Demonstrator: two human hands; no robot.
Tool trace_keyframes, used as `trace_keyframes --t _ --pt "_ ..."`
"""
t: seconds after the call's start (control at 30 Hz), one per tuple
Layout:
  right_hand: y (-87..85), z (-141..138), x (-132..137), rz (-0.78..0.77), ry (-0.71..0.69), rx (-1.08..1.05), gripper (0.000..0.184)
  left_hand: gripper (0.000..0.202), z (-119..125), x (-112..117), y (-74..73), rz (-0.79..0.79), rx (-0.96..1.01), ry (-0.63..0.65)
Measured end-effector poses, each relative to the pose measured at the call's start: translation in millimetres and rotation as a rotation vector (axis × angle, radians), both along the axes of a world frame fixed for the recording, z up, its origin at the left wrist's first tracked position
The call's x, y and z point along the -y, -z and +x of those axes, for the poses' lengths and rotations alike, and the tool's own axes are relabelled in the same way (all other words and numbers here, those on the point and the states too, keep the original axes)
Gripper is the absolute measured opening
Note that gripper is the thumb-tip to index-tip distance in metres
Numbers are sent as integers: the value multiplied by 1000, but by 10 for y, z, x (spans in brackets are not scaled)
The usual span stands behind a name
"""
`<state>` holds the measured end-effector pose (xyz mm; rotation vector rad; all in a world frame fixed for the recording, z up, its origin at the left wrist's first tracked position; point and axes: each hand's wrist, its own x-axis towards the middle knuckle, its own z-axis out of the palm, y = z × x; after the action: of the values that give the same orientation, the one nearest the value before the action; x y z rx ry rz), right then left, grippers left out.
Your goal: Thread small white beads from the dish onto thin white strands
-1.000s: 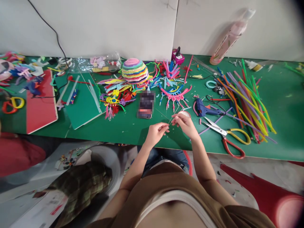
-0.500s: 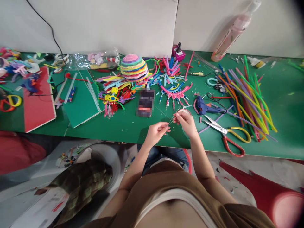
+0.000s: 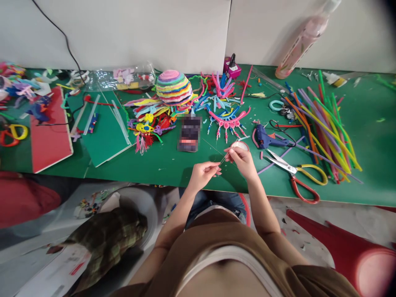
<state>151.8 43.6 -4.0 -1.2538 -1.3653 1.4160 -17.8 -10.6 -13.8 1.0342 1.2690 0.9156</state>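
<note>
While left hand (image 3: 202,174) pinches thin wire (image 3: 223,156), right hand (image 3: 243,159) grips other end

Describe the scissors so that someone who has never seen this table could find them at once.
Look at the green table, at its near edge just right of the right hand. The scissors lie flat there, below the blue glue gun. Unlike anything nearby, they have one yellow handle loop and one red.

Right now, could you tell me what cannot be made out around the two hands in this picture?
Head view only:
- Thin strand between left hand and right hand: too fine to identify.
- Small round roll: mostly hidden behind the right hand.
- Phone: blurred out.
- Pink bottle: top cut by the frame edge.
</note>
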Motion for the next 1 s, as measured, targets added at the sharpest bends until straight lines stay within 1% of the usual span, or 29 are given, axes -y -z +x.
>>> trace_keyframes --t 0.1,0.27,0.37,0.43,0.5,0.63,0.73,0.83,0.9,1.0 --pt "13 7 24 9 15 12 41 31 -5 45 4 -5 -12 -18" --pt "38 -37 154 -32 -21 13 40 28 1 126 12 -5 -24 48" --pt "66 -93 258 -81 -46 -25 40 27 20 127 19 -6 -20 55" --pt "81 -116 306 -87 -33 -30 41 27 27 112 17 -9 -42 60" --pt "90 -114 326 -64 -23 -9 43 26 21 97 6 -8 -74 87" --pt "92 -55 309 -5 -20 79 50 22 -24 86 -24 8 -119 195" --pt "89 -13 294 23 -30 120 52 21 -65 97 -38 1 -145 255" --pt "83 2 295 31 13 119 53 21 -86 121 -61 2 -182 311" --pt "77 3 303 37 55 121 53 19 -82 142 -93 10 -212 328" --pt "67 7 321 55 82 117 51 18 -46 170 -156 30 -252 286"
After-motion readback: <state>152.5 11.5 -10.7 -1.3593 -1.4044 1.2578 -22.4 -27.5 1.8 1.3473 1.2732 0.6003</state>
